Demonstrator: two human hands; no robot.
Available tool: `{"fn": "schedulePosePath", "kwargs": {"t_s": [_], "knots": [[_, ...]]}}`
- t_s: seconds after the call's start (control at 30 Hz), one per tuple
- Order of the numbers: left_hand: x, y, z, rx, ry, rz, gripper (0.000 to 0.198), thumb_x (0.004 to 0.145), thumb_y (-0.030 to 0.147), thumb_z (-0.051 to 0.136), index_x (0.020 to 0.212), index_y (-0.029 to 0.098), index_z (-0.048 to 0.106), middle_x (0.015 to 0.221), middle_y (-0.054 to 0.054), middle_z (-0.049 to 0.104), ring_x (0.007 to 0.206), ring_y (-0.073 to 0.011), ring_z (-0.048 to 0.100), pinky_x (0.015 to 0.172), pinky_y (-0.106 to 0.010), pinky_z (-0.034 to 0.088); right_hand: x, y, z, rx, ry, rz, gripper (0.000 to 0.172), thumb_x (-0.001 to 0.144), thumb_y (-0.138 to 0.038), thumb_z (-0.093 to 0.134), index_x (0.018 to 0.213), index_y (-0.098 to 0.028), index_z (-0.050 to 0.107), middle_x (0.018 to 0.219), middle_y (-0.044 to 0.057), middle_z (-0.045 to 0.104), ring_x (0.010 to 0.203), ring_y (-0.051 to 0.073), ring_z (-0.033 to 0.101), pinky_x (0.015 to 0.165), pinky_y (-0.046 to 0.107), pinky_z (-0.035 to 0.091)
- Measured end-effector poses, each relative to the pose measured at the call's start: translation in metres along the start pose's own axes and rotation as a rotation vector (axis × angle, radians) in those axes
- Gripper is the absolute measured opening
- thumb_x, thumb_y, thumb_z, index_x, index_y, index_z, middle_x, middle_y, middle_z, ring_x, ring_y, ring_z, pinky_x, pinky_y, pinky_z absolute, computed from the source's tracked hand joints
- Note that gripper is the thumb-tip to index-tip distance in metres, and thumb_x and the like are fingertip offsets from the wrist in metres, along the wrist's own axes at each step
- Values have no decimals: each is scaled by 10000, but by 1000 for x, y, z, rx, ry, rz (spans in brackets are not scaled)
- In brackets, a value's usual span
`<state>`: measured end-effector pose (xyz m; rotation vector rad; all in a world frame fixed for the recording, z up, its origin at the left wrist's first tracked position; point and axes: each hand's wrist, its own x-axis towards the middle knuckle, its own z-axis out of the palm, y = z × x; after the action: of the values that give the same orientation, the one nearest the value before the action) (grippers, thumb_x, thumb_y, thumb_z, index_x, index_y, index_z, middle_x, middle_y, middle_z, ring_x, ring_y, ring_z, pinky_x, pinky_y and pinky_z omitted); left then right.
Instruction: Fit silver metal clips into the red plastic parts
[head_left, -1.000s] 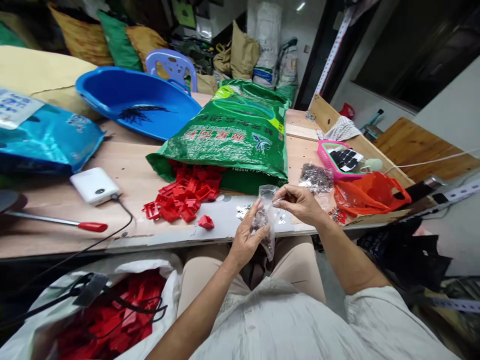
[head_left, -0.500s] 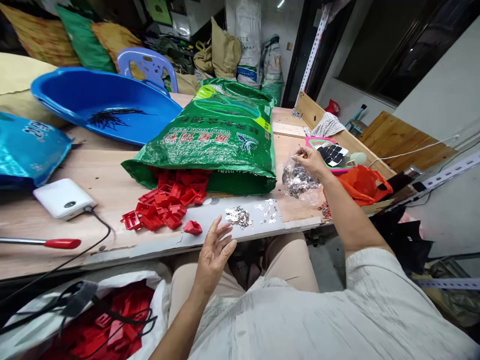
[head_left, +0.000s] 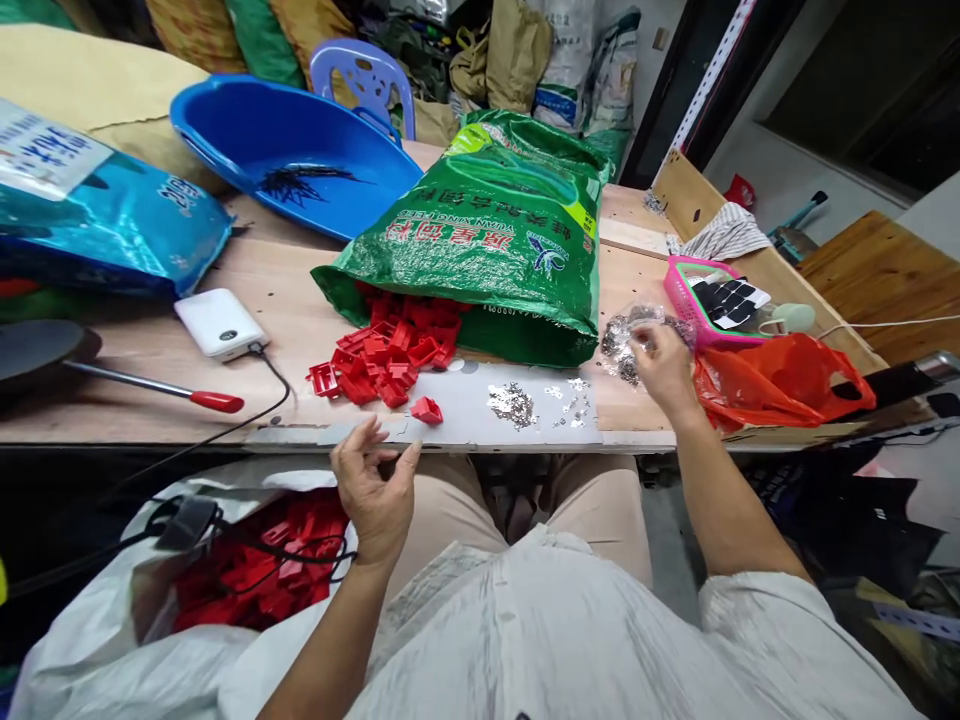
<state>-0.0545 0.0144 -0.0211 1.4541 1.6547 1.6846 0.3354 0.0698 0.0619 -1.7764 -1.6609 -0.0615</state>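
Observation:
My left hand [head_left: 377,490] hangs at the table's front edge, its fingers apart and nothing between them. Just beyond it lies a single red plastic part [head_left: 427,410], with a heap of similar red plastic parts [head_left: 386,355] behind. On the right, my right hand [head_left: 664,370] is over a clear plastic bag of small metal pieces [head_left: 619,345]. Its thumb and fingers are pinched together; what they hold is too small to make out. Between my hands, a pile of small silvery metal pieces [head_left: 512,405] lies on a grey board [head_left: 480,385], with several scattered beside it.
A green feed sack [head_left: 487,240] lies open toward me behind the red heap. Around it are a blue basin [head_left: 300,130], a white power bank [head_left: 220,324] with a cable, a pink basket [head_left: 686,295] and an orange plastic bag [head_left: 787,380]. A white sack [head_left: 157,600] of red parts stands below left.
My right hand has come down onto the bag of metal pieces from just above it. My left hand has moved left, away from the metal pile. The view has shifted.

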Motion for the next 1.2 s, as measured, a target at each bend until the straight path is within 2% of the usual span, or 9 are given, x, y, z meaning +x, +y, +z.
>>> {"fn": "schedulePosePath", "kwargs": {"t_s": [0.1,0.2,0.27,0.4,0.5,0.63,0.83,1.07,1.2], "knots": [[10,-9,6,150,-78,84,715,739,363,751,1380,238,461,1309,-119,487,1105,-231,563,805,-326,537,-34,-44,25,153,-424,-88,128,912,-236,551,946,-214,673,934,38,694,845,168,622,777,288,467],[16,-13,14,186,-137,102,742,755,377,732,1417,243,425,1309,-126,501,1110,-241,560,818,-343,539,-62,-71,51,63,-551,-108,78,892,-209,596,901,-214,673,932,30,703,853,166,626,773,271,436],[18,-14,19,182,-144,104,748,757,375,731,1425,249,417,1312,-129,507,1111,-244,562,815,-347,540,-72,-80,63,-7,-567,-100,67,894,-246,614,932,-220,663,954,33,699,877,173,626,758,265,423],[20,-17,26,154,-166,116,747,763,347,730,1433,266,410,1311,-124,518,1123,-250,564,811,-349,541,-79,-90,77,-123,-583,-57,186,890,-337,638,1043,-233,618,970,35,698,901,192,632,733,268,415],[20,-21,30,145,-188,107,764,764,341,732,1445,271,393,1321,-125,518,1158,-261,551,827,-353,539,-77,-96,82,-171,-601,-54,174,910,-340,610,1051,-239,607,1001,39,702,931,202,636,735,275,415],[21,-24,33,175,-187,132,747,759,351,739,1428,268,418,1325,-121,529,1194,-274,530,964,-407,480,-70,-105,90,-191,-608,-54,157,916,-321,600,1055,-248,611,998,37,708,918,197,639,739,275,411],[26,-20,38,196,-206,159,661,787,333,703,1397,243,466,1248,-114,575,1140,-257,560,1028,-415,428,-58,-117,103,-198,-610,-91,148,920,-331,585,1036,-248,627,996,45,712,887,199,640,724,277,400],[29,-24,39,232,-256,183,460,838,334,629,1279,211,588,1209,-103,632,1137,-253,579,1017,-388,435,-47,-113,88,-69,-579,-105,98,916,-246,574,983,-240,646,992,15,711,914,184,628,740,264,387],[31,-26,39,243,-256,172,375,840,316,624,1191,186,642,1142,-103,677,1075,-250,619,974,-385,467,-55,-108,74,-45,-647,-114,89,902,-214,583,931,-235,664,950,10,700,890,170,614,746,255,381]]}}
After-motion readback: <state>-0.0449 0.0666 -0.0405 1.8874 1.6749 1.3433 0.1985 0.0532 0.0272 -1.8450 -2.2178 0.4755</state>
